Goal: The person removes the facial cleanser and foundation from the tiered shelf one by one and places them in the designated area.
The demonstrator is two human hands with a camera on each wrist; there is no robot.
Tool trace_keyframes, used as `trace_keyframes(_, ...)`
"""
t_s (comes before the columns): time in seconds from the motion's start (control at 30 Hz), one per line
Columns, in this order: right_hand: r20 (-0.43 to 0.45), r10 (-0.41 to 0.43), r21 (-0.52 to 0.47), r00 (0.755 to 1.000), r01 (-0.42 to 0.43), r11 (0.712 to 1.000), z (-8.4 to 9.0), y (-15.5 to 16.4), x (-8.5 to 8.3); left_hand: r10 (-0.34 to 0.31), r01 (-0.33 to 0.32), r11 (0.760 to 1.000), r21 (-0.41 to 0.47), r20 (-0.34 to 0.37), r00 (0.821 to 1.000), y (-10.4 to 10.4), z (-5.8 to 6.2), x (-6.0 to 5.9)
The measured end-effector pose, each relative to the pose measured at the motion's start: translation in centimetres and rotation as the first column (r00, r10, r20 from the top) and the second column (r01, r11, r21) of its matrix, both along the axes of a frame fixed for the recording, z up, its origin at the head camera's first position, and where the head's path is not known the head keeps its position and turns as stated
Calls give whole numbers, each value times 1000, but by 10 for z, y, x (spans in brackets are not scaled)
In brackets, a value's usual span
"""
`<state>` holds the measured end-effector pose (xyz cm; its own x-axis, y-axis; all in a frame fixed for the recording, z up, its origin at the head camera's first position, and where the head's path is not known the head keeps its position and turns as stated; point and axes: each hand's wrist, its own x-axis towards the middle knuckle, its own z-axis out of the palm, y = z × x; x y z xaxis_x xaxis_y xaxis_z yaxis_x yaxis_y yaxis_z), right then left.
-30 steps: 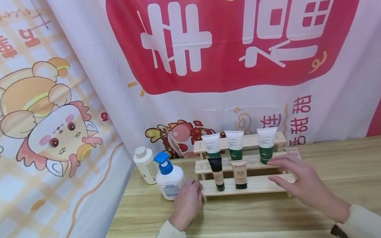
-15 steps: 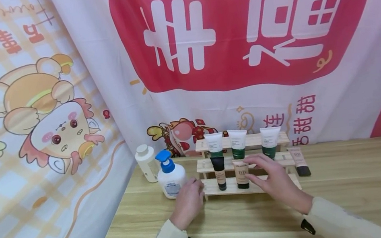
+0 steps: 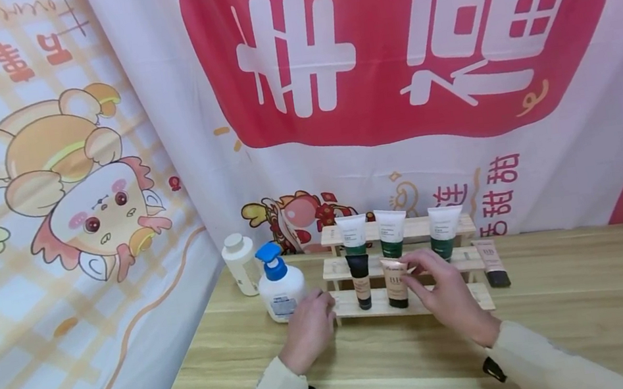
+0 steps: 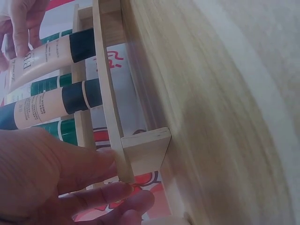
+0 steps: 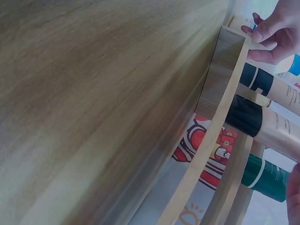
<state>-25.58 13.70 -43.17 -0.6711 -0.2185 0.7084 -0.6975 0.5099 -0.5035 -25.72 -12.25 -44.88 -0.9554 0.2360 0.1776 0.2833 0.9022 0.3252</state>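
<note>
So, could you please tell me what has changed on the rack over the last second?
The right hand moved left along the wooden rack, from its right end to the beige BB tube, and now pinches the tube's top. A beige tube beside the rack, hidden before, now shows. The left hand stayed at the rack's left end; the other tubes and bottles did not move.

"BB" is read on the beige tube (image 3: pixel 396 283) at frame centre, on the rack's lowest step. Large white mirrored Chinese characters are seen on the red banner (image 3: pixel 404 42) across the top; small tube labels are too small to be read.
</note>
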Motion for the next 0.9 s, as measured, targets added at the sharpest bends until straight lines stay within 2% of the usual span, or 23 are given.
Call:
trace_keyframes(0.23, 27, 13, -30, 1000, -12, 999, -3, -2, -5, 5, -5, 1000, -18, 2, 1000, 1, 0, -2)
trace_keyframes(0.47, 34, 27, -32, 999, -26, 999, 1, 2, 4, 6, -6, 1000, -14, 12, 1000, 1, -1, -1)
trace_keyframes(0.63, -26, 43, -61, 999, -45, 997, 11, 13, 13, 3, -3, 1000, -11, 13, 1000, 0, -1, -1)
trace_keyframes(0.73, -102, 48, -64, 994, -55, 996, 18, 25, 17, 2, -1, 1000, -16, 18, 1000, 0, 0, -1)
trace_keyframes(0.9, -241, 27, -66, 970, -44, 997, 28, 50, 22, -2, 3, 1000, -20, 23, 1000, 0, 1, 0)
